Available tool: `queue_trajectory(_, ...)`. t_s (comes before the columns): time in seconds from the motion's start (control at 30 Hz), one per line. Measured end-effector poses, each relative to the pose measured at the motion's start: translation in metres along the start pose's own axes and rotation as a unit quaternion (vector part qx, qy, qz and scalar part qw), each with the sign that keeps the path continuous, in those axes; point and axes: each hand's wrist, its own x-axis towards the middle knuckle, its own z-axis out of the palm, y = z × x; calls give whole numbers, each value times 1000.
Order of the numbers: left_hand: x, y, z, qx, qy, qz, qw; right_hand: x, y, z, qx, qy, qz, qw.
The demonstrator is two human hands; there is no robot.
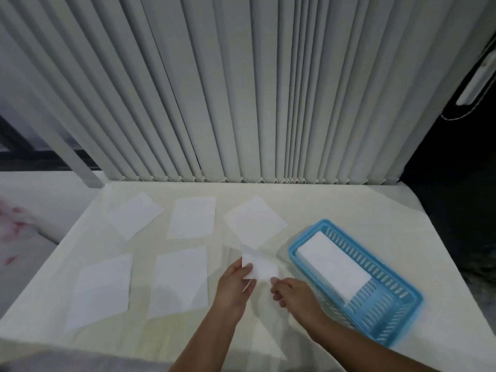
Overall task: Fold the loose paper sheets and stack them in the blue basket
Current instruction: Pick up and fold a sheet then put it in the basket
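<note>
- Five loose sheets lie flat on the table: three in a far row, at and, and two nearer at and, all well apart from one another.
- One more sheet, the held sheet, is up off the table between both hands, just left of the blue basket; it looks partly folded, though blur hides the crease.
- Left hand pinches the sheet's left edge, thumb on top and fingers curled under.
- Right hand is loosely curled at the sheet's lower right corner; whether it grips the corner or only touches it, I cannot tell.
- Folded sheets already sit in a neat white stack in the basket's far half.
- Risk, as I judge it: thin, limp paper held only at its edges could sag, so the fold may land crooked and the corners fail to meet.
- A crooked fold would sit badly on the stack and could slide toward the basket's bare near half.
- Dragging the held sheet low could also nudge the far right sheet, which it overlaps in this view.
- Materials: matte white paper, plain rectangles; the basket is rigid slotted plastic with rounded corners; the table wears a smooth cream covering; pale vertical blinds hang behind.
</note>
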Motion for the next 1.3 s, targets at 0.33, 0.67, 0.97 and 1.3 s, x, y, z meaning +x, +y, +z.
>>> queue_trajectory(0.33, -8, -19, 34, -74, -53, -58, 994, -6, -23, -24, 154, 52, -32, 986)
queue_trajectory(0.67, 14, 14, 57, -43, -138, -53, 988, -2, -16, -64, 268, 56, 43, 961)
queue_trajectory(0.97, 38, 15, 78, 42, -163, -36, 985, -4, -12, -62, 266, 209, 79, 938)
queue_trajectory(1.3, 75, 19, 117, 300, -186, 11, 936, -12, 25, -103, 239, 358, 91, 898)
